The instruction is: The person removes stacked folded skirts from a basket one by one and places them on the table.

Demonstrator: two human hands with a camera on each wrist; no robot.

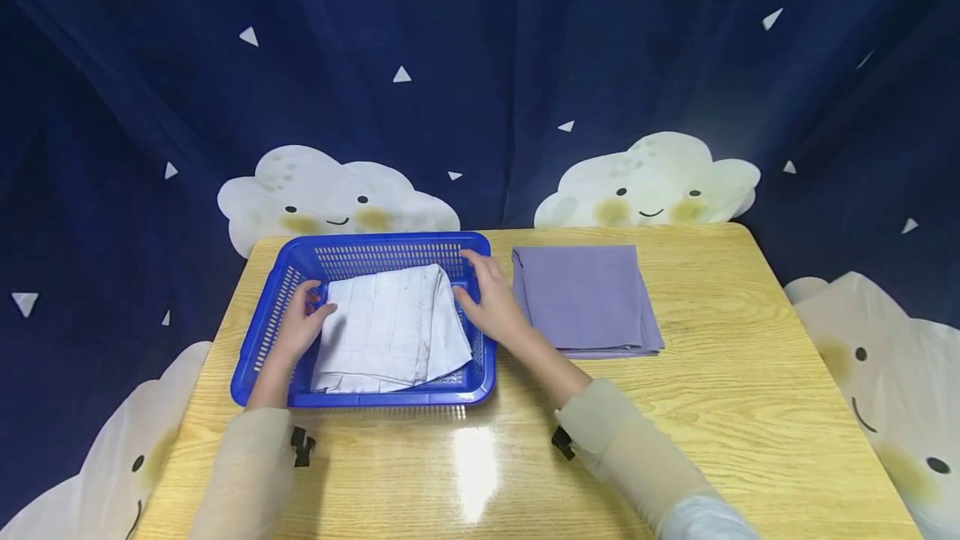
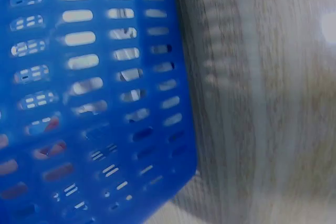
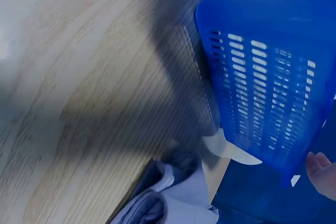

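Note:
A folded white cloth (image 1: 382,327) lies flat inside a blue perforated plastic basket (image 1: 360,399), its right end slanting out in a second layer. My left hand (image 1: 302,325) reaches over the basket's near left side, fingers loosely bent, thumb tip right at the cloth's left edge. Across the basket's right rim my right hand (image 1: 491,298) extends with thumb and fingers spread apart, close to the cloth's right end and holding nothing. In the right wrist view only some fingertips (image 3: 318,165) show beside the basket's rim. The left wrist view shows the basket's wall (image 2: 100,87), with the hand mostly hidden.
A folded purple cloth (image 1: 585,298) lies on the wooden table (image 1: 735,390) just right of the basket, beside my right forearm. A dark blue curtain (image 1: 480,90) with white clouds and triangles hangs behind the table's far edge.

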